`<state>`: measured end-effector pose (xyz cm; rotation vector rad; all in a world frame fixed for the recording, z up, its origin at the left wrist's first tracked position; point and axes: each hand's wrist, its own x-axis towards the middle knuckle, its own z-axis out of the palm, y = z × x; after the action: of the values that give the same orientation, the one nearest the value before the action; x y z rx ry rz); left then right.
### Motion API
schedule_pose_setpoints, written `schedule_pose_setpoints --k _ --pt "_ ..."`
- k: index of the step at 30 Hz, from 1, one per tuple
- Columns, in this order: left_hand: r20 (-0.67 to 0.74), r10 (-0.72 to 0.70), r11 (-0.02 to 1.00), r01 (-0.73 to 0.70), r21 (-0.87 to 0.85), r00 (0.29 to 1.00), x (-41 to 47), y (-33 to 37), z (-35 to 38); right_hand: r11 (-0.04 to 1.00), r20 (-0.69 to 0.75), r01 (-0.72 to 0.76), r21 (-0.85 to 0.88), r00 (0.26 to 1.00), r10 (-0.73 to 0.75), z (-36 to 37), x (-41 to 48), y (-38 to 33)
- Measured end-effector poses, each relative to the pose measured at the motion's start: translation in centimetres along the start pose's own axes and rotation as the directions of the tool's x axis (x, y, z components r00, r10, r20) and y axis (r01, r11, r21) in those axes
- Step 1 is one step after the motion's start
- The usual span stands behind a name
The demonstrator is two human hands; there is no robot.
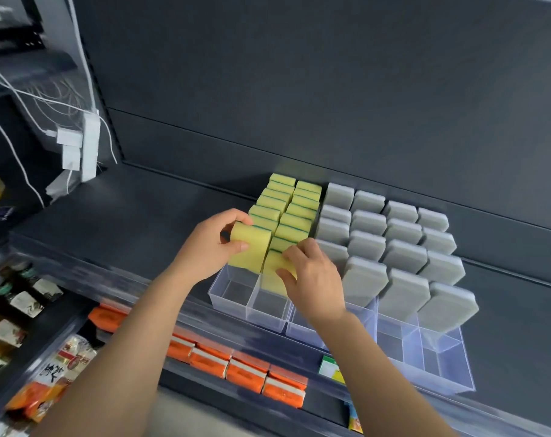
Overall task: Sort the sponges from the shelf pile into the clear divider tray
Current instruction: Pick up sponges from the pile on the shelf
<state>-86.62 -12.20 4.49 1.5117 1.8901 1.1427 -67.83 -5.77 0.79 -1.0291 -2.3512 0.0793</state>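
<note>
A clear divider tray (236, 302) sits on the dark shelf. Two rows of yellow sponges (294, 205) with green backs stand upright in its left compartments. Several rows of grey sponges (400, 234) fill the right part. My left hand (205, 247) grips a yellow sponge (250, 247) over the front of the left yellow row. My right hand (312, 275) holds another yellow sponge (272, 274) standing at the front of the second yellow row. The front compartments of the tray hold nothing.
The shelf (141, 222) to the left of the tray is bare. White chargers and cables (78, 146) hang at the upper left. Below the shelf edge lie orange packets (246, 372) and other packaged goods (31, 301).
</note>
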Motion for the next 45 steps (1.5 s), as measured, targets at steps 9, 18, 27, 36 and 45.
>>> schedule_pose_setpoints --k 9,18,27,36,45 --pt "-0.021 0.049 0.998 -0.049 0.029 0.999 0.6 -0.4 0.7 0.994 -0.055 -0.023 0.106 0.998 0.029 1.0 -0.6 0.3" --pt "-0.075 0.198 0.930 -0.163 0.331 0.977 0.2 -2.5 2.5 0.992 -0.079 -0.010 0.128 0.997 0.021 1.0 -0.6 0.5" --pt "-0.101 0.248 0.911 -0.197 0.363 0.963 -0.7 -3.9 3.1 0.994 -0.095 -0.026 0.110 0.995 0.037 1.1 -0.8 0.4" --pt "-0.145 0.224 0.955 -0.188 0.228 0.964 -0.8 -4.6 3.3 0.998 -0.158 -0.021 0.055 0.987 0.030 1.4 -0.9 0.3" --pt "-0.085 0.180 0.948 -0.150 0.279 0.980 -0.5 -3.9 2.9 1.000 -0.195 0.005 0.028 0.981 0.001 1.7 -1.0 0.0"
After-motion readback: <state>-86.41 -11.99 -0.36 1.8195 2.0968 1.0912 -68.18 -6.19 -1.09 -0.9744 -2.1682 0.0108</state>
